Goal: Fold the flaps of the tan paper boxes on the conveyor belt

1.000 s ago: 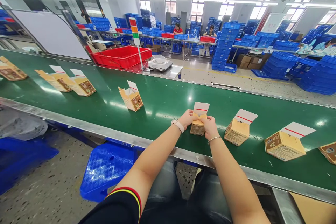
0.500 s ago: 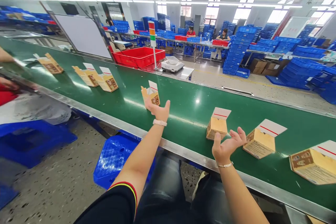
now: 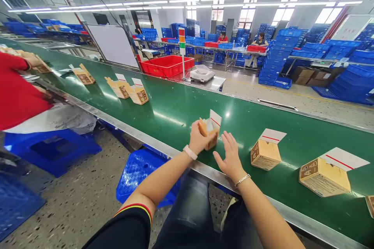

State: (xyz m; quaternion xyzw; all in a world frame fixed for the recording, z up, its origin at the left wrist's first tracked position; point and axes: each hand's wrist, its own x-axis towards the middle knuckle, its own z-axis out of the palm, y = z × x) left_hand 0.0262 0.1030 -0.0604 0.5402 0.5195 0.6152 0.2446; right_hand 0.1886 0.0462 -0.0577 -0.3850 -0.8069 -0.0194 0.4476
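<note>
A small cardboard box (image 3: 213, 143) with its flaps up stands on the green conveyor belt (image 3: 172, 105) in front of me. My left hand (image 3: 200, 138) grips it from the left side, thumb across the near face. A white flap with a red stripe rises at its back, and something whitish shows in its open top. My right hand (image 3: 229, 156) is just right of that box, fingers stretched and apart, holding nothing. Farther right sit boxes with closed tan tops and raised striped flaps: a nearer box (image 3: 265, 155) and a larger-looking box (image 3: 325, 177).
Open-flapped boxes (image 3: 139, 95) stand along the belt to the left, where a co-worker in a red sleeve (image 3: 20, 85) reaches over it. Across the belt are a red bin (image 3: 168, 66), a signal light (image 3: 182, 42) and a scale (image 3: 202, 74). A blue stool (image 3: 137, 171) stands below the belt's metal edge.
My left hand has drawn the open box rightward and nearer and now grips it. My right hand has moved left, away from the closed boxes. The view has turned left.
</note>
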